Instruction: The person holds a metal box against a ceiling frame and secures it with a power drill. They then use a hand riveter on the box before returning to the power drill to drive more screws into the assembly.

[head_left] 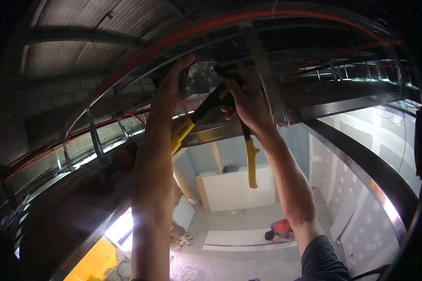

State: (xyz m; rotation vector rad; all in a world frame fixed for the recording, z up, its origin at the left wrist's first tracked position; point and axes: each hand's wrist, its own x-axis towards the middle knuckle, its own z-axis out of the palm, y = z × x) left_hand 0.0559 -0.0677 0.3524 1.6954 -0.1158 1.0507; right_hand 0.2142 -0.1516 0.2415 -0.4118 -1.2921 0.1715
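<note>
Overhead, my left hand (175, 80) is raised against the side of a shiny silver metal piece (202, 77), with its thumb and fingers around the edge. My right hand (246, 100) is closed around the upper part of a two-handled tool (211, 104), which resembles a bolt cutter. Its arms are black, and its long yellow grips (252, 164) hang apart, one to the lower left and one straight down. The tool's head meets the metal piece in shadow, so its jaws cannot be made out.
Metal ceiling framing (262, 61) and an orange-red cable (183, 35) surround my hands. Dark beams (356, 157) cross below. Far down on the floor, another person (282, 228) bends over a white board (234, 238). A white panel (237, 187) leans against the back wall.
</note>
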